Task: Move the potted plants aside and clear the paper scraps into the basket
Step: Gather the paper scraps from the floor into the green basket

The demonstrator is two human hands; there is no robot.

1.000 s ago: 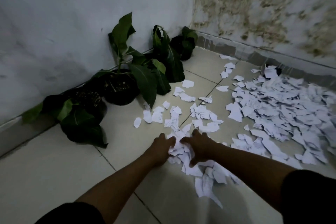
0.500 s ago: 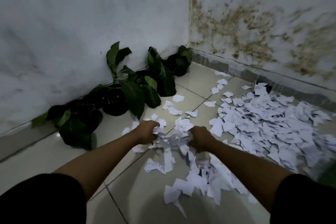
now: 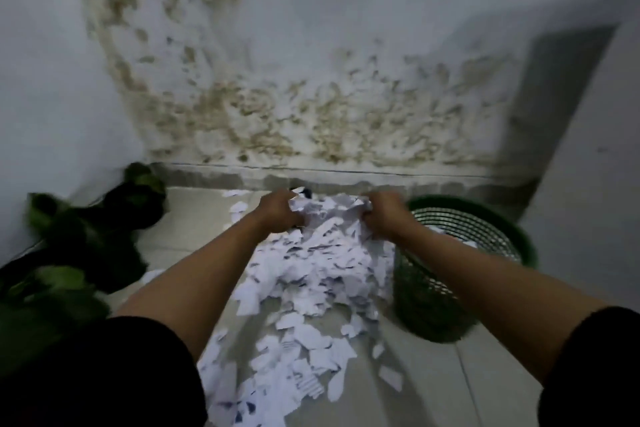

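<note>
Both hands hold one bunch of white paper scraps (image 3: 329, 215) up in the air. My left hand (image 3: 277, 210) grips its left side and my right hand (image 3: 386, 213) grips its right side. The bunch hangs just left of the green mesh basket (image 3: 512, 236), which stands on the floor at the right with a few scraps inside. Below my hands a large pile of scraps (image 3: 311, 288) covers the tiles and trails toward me. The potted plants (image 3: 90, 239) stand along the left wall, blurred, dark pots under green leaves.
A stained wall (image 3: 311, 97) runs across the back with a grey skirting at its foot. A pale wall or door edge (image 3: 595, 166) rises at the right behind the basket. Bare floor tiles (image 3: 450, 385) lie in front of the basket.
My hands have lifted the gathered scraps off the floor and carried them right. The view has swung right, so the basket has come into sight and the plants sit at the left edge.
</note>
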